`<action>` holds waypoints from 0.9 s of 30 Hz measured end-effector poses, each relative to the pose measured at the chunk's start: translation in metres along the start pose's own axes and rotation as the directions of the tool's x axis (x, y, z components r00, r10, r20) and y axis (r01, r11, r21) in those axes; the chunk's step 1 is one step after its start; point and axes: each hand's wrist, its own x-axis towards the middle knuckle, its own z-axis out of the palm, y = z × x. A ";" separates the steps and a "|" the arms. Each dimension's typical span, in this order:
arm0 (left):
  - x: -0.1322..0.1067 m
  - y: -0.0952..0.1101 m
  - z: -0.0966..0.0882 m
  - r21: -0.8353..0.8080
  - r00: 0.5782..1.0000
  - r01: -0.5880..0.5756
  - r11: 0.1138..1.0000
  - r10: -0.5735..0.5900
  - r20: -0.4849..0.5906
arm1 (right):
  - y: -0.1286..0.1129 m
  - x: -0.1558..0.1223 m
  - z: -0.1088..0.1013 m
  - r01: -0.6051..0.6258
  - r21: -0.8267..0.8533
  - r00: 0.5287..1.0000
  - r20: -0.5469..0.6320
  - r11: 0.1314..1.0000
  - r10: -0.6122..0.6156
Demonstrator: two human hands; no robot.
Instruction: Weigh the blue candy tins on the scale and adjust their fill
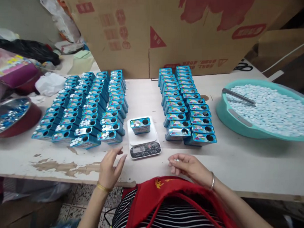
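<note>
A small blue tin (141,126) with a round hole in its top and white candies on it stands on a digital kitchen scale (143,137), whose display reads about 0.0. My left hand (110,167) hovers over the table to the scale's lower left, thumb and fingers apart, holding nothing. To the right of the scale, my right hand (183,165) is closed, its fingertips pinching a few white candies (177,160). Rows of blue tins with white candies (108,135) on their tops are nearest my left hand. Other rows of blue tins (202,138) stand beyond my right hand.
A turquoise basin (224,111) full of pale candies stands at right, a grey scoop (238,96) lying in it. Far left is a metal bowl (29,119) of blue-and-silver pieces. A large cardboard box (134,60) walls off the back. Crumpled white tissue (50,84) lies at left.
</note>
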 end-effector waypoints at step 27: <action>-0.078 -0.021 0.052 0.167 0.984 0.169 0.971 -0.155 -0.089 | -0.118 0.089 0.075 0.527 -0.850 0.649 0.396 0.008 -0.650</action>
